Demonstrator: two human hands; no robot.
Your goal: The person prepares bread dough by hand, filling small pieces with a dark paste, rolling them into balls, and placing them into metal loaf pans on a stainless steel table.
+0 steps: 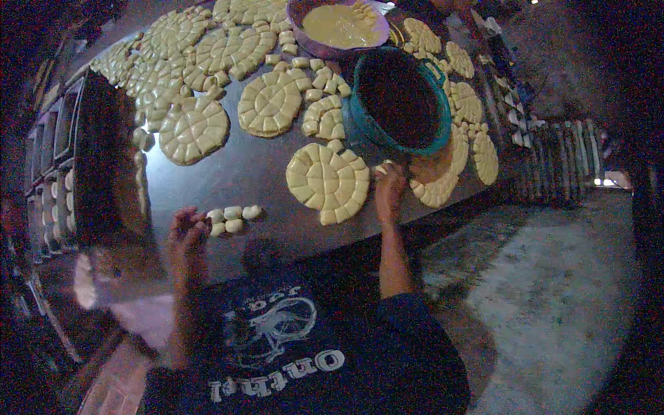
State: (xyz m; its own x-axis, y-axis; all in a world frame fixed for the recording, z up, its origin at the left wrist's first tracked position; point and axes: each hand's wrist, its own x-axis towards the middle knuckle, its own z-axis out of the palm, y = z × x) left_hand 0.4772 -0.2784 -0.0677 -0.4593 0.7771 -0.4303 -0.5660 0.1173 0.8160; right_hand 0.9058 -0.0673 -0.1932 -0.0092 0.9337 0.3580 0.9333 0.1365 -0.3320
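Note:
Beside the teal tub, my right hand (391, 192) pinches a small pale dough piece (384, 167), right of a flat round of fitted dough pieces (328, 181). My left hand (188, 229) is lower on the table, its fingers curled at the left end of a short double row of small dough pieces (233, 213). Whether a piece sits inside those fingers is hidden. More dough rounds lie beyond, one in the middle (270, 104) and a glossy one at the left (194, 130). A partly built cluster of dough pieces (324, 117) lies by the tub.
The teal tub (356, 128) with a dark inside stands on the dark table (256, 173). Behind it is a purple basin (304, 43) of yellowish liquid. Dough rounds (467, 102) continue along the right edge. Racks with trays (55, 200) stand left; concrete floor (546, 277) lies right.

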